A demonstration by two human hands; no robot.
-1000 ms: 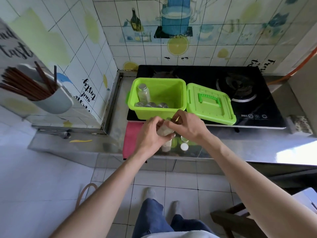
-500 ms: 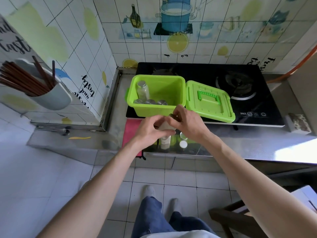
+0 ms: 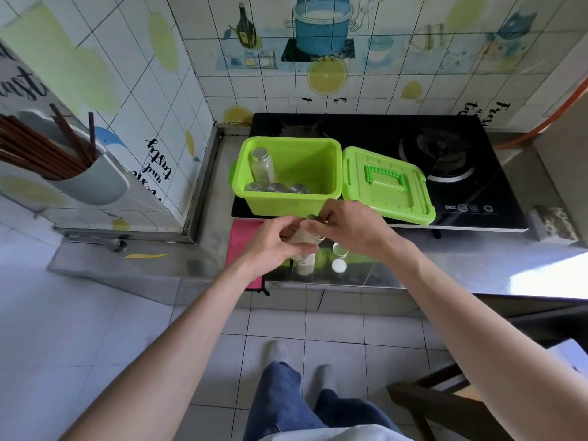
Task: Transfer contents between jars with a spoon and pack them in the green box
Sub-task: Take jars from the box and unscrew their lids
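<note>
The person stands at the steel bench (image 3: 445, 268) and holds a small jar (image 3: 305, 239) with both hands, in the air just above the bench and just in front of the green box (image 3: 286, 205). The grip of the left hand (image 3: 275, 241) is closed around the body of the jar, I think to stop it from turning. The right hand (image 3: 353, 227) has its fingers curled over the top of the jar and pinches it there. To me this looks like screwing a cap, but the hand hides the cap, so I cannot say if it goes on or off.

The box stands open on the left end of the black stove (image 3: 413, 154). Its lid (image 3: 385, 186) lies flat just beside it on the right, so the way in is free. Inside, one tall jar (image 3: 262, 163) stands in the far left corner and three capped jars (image 3: 276, 187) make a row along the near wall; the right side has room for more. Under the hands another jar (image 3: 306, 265) stands on the bench, with a little open jar (image 3: 339, 249) and a white cap (image 3: 339, 266) just beside it. I see no spoon.
</note>
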